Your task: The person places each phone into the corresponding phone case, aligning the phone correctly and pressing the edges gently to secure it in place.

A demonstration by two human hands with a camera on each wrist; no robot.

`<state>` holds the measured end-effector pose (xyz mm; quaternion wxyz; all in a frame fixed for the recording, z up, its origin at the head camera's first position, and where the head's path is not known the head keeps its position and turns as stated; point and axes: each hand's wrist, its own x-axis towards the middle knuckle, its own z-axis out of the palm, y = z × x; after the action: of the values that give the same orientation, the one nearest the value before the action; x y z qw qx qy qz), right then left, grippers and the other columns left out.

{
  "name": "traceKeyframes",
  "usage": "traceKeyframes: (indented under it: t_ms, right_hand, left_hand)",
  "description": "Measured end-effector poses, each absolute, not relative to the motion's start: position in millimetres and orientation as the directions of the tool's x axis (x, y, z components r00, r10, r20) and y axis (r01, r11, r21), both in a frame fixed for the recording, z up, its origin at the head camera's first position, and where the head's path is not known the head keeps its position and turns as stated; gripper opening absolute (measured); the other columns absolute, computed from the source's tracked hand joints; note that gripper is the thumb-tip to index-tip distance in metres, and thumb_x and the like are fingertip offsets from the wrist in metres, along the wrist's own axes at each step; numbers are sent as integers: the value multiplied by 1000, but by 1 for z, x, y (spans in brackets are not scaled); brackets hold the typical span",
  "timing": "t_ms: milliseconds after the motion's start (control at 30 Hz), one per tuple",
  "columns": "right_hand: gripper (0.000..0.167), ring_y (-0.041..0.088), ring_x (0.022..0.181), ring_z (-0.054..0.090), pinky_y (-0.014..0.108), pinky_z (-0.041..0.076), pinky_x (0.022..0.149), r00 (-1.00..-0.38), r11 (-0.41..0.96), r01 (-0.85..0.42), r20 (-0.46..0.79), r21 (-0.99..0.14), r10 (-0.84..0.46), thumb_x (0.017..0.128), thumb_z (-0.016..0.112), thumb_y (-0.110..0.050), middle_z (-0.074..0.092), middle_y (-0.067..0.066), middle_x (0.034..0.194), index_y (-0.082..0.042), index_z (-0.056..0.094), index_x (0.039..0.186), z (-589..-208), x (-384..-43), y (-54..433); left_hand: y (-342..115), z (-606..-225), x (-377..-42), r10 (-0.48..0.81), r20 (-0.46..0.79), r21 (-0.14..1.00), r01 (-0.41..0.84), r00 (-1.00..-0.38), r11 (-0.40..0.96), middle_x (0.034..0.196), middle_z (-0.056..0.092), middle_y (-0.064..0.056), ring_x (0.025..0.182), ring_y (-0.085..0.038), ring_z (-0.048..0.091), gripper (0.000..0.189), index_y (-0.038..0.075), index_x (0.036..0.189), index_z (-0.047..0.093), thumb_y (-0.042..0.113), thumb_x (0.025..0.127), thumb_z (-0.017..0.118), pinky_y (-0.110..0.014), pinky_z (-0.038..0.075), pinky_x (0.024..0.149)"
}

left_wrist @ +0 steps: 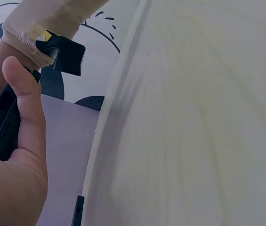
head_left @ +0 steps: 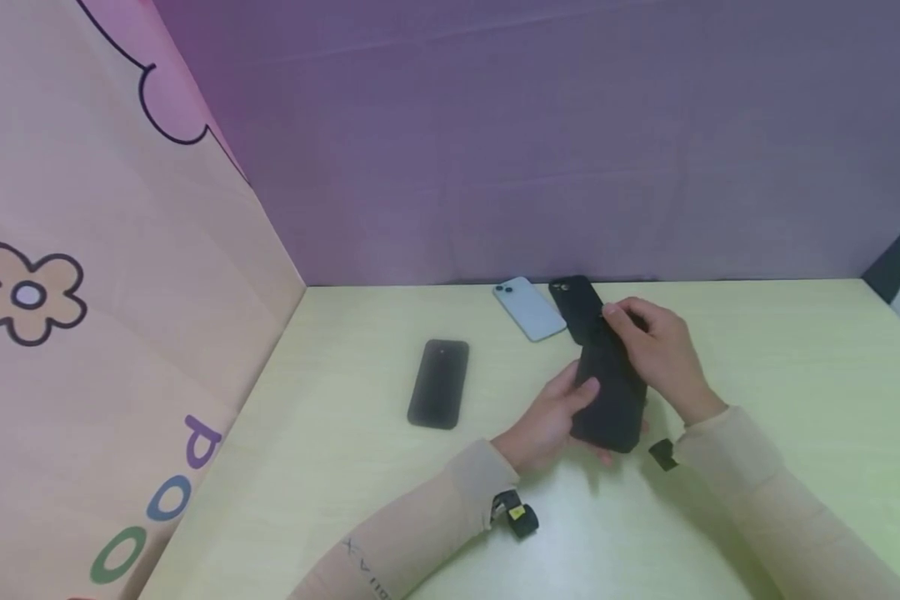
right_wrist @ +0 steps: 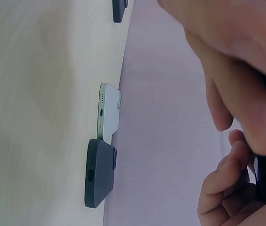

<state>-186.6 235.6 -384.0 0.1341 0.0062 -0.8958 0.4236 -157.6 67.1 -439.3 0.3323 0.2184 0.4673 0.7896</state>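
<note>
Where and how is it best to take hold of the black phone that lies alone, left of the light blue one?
Probably pinch the black phone across its long edges, near the middle, coming from above. It lies flat, and both long edges are free, with the light blue phone well apart.

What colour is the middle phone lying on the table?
The middle phone is pale blue, clearest in the head view.

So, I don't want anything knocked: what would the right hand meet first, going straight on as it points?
Beyond the held black item, likely the dark phone lying beside the pale phone. Depth is unclear, though: the right hand might pass above it.
</note>
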Motion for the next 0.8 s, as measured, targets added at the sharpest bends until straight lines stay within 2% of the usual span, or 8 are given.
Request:
traceKeyframes:
  t_ms: [100, 267, 533, 800]
  right_hand:
    - [46, 15, 78, 52, 25, 41, 63, -962, 643, -133, 254, -754, 99, 92, 47, -56, 69, 5, 100, -16, 68, 103, -384, -187, 236]
    - [47, 17, 84, 55, 26, 41, 66, -965, 655, -140, 251, -743, 78, 93, 47, -54, 69, 8, 104, -14, 69, 106, -382, -186, 238]
    - [42, 24, 94, 59, 33, 42, 76, -958, 678, -198, 287, -708, 19, 96, 48, -45, 69, 13, 107, -10, 68, 108, -381, -186, 240]
    - [36, 14, 89, 58, 21, 42, 69, -952, 669, -202, 305, -716, 39, 94, 51, -47, 71, 5, 103, -18, 70, 105, -382, -187, 239]
  left_hand:
    - [67, -439, -157, 739, 32, 879, -333, -672, -341, 125, 59, -22, 104, -36, 65, 39, 36, 140, 37, 35, 101, 38, -44, 56, 53]
    - [68, -440, -156, 745, 19, 880, -342, -667, -329, 127, 58, -23, 105, -36, 65, 39, 36, 140, 36, 35, 101, 36, -41, 56, 53]
    - [69, -438, -154, 749, 8, 894, -331, -663, -303, 129, 54, -28, 110, -44, 59, 38, 34, 140, 36, 31, 103, 32, -40, 56, 55]
    - [69, -438, -154, 760, -3, 898, -336, -650, -284, 129, 56, -25, 107, -38, 62, 39, 37, 140, 35, 29, 103, 33, -40, 56, 56]
